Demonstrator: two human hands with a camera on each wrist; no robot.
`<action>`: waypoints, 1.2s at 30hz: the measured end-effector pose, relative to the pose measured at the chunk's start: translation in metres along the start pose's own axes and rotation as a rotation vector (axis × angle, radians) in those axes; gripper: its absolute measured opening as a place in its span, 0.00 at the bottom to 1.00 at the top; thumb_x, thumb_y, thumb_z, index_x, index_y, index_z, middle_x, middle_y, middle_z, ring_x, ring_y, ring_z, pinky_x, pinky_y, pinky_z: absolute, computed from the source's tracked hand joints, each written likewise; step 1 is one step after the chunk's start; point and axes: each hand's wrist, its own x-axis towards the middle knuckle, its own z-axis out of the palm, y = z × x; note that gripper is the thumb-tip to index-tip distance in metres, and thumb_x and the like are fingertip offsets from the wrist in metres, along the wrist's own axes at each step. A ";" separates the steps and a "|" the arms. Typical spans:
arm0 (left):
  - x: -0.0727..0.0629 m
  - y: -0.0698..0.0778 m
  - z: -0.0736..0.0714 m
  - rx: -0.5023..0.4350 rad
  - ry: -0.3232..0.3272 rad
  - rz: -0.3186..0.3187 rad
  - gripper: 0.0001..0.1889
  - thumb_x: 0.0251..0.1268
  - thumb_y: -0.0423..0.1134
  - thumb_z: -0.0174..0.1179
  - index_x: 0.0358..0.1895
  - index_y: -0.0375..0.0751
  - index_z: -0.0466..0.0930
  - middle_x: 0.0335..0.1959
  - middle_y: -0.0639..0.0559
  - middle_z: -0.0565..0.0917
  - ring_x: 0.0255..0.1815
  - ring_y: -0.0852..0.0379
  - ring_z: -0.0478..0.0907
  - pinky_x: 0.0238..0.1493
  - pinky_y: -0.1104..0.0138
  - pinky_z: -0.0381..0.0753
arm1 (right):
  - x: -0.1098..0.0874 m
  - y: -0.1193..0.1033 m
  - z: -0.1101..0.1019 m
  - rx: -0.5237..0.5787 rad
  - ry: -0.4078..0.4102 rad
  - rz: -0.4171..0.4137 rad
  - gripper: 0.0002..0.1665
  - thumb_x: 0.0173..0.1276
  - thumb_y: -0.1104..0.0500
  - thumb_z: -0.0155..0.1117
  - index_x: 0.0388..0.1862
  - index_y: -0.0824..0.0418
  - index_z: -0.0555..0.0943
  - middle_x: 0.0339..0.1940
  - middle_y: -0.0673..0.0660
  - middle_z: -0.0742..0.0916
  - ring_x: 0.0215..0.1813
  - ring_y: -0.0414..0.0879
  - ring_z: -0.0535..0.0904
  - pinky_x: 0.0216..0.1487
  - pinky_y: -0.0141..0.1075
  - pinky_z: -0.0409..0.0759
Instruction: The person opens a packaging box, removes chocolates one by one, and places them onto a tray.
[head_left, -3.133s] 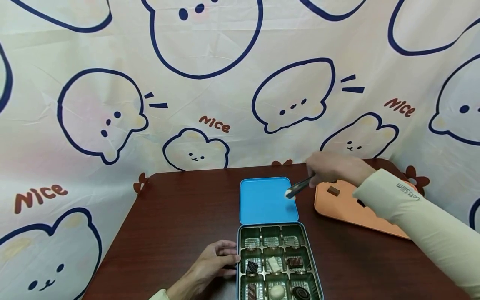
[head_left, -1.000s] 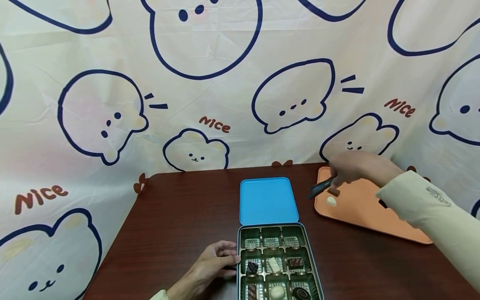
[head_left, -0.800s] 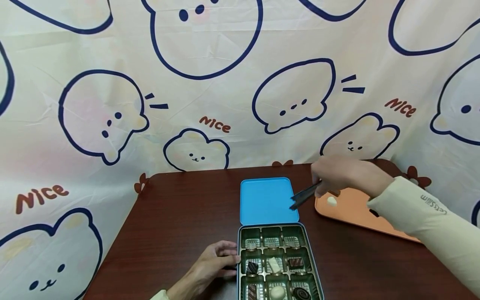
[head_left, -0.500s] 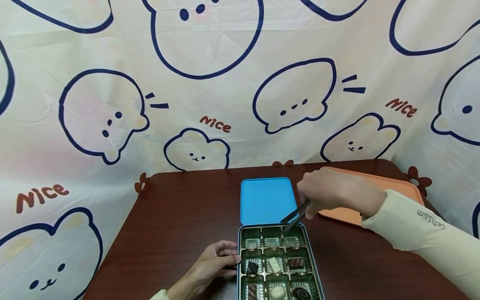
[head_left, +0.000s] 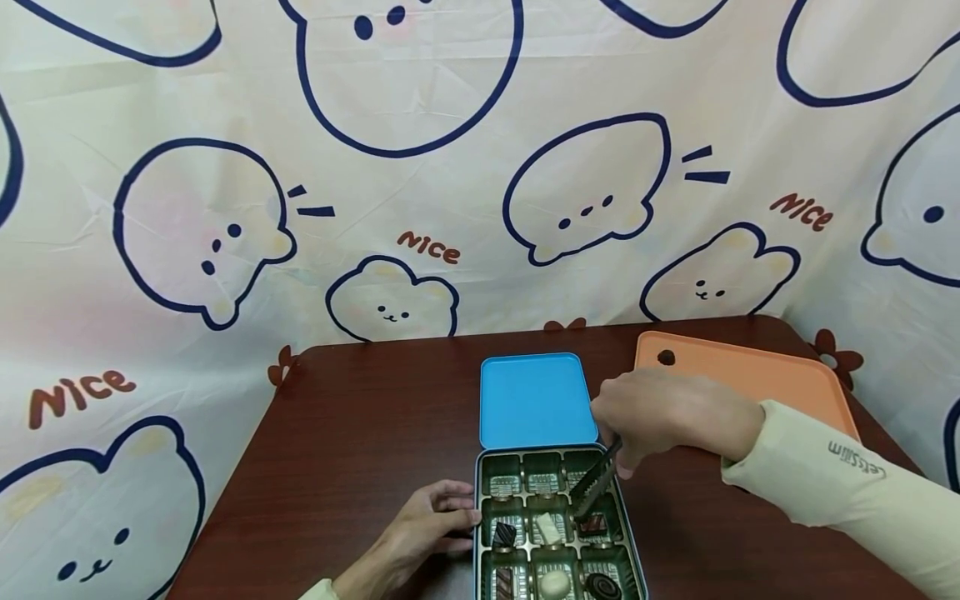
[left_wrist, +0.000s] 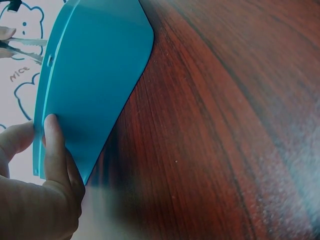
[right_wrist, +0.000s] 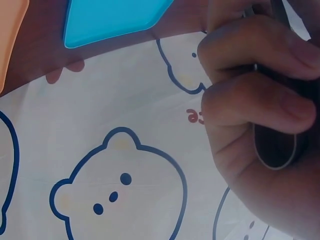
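My right hand (head_left: pixel 660 412) grips a pair of dark metal tongs (head_left: pixel 597 479), their two tips apart. The tips are inside the blue tin (head_left: pixel 633 542), close to a dark brown chocolate (head_left: pixel 596 525) in the right compartment of the middle row. Beside it lie a white chocolate (head_left: pixel 548 529) and a dark ridged chocolate (head_left: pixel 504 535). The nearest visible row holds a striped piece (head_left: pixel 503 583), a round white one (head_left: pixel 555 584) and a dark spiral one (head_left: pixel 603 586). With fairly straight fingers, my left hand (head_left: pixel 420 521) touches the tin's left side (left_wrist: pixel 85 90).
The tin's open blue lid (head_left: pixel 536 400) lies flat behind it. An orange tray (head_left: pixel 750 375) stands at the back right with a round dark chocolate (head_left: pixel 666 357) on it. My right hand hides the tray's near left part. A printed cloth (head_left: pixel 420 200) hangs behind the brown table (head_left: pixel 360 433).
The tongs held a white piece, which then lay on the orange tray. My right hand has since brought the tongs leftward and nearer, into the tin. My left hand has stayed put.
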 end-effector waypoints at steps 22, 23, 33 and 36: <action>0.000 -0.001 0.000 0.002 0.005 -0.001 0.26 0.62 0.29 0.65 0.62 0.25 0.68 0.48 0.42 0.80 0.39 0.56 0.82 0.40 0.61 0.89 | 0.012 -0.008 0.030 -0.239 -0.019 0.023 0.16 0.48 0.45 0.83 0.28 0.50 0.87 0.23 0.42 0.81 0.26 0.38 0.76 0.26 0.31 0.79; 0.000 -0.001 0.000 0.002 0.005 0.000 0.26 0.62 0.29 0.65 0.62 0.25 0.68 0.48 0.42 0.80 0.39 0.56 0.82 0.40 0.61 0.88 | 0.013 -0.009 0.032 -0.250 -0.017 0.024 0.16 0.47 0.45 0.83 0.26 0.50 0.86 0.22 0.42 0.80 0.24 0.38 0.75 0.25 0.31 0.78; 0.000 -0.001 0.000 -0.004 0.003 0.004 0.26 0.62 0.29 0.65 0.62 0.25 0.68 0.48 0.42 0.80 0.39 0.56 0.82 0.40 0.61 0.89 | 0.014 -0.017 0.045 -0.368 0.036 0.015 0.23 0.46 0.43 0.84 0.17 0.50 0.77 0.16 0.45 0.72 0.18 0.39 0.66 0.19 0.31 0.68; 0.000 -0.001 0.001 -0.003 0.001 0.009 0.26 0.62 0.29 0.65 0.62 0.24 0.68 0.48 0.42 0.80 0.40 0.56 0.82 0.39 0.62 0.88 | 0.013 -0.018 0.048 -0.439 0.078 -0.001 0.23 0.45 0.43 0.84 0.16 0.49 0.77 0.14 0.45 0.71 0.17 0.40 0.65 0.19 0.31 0.67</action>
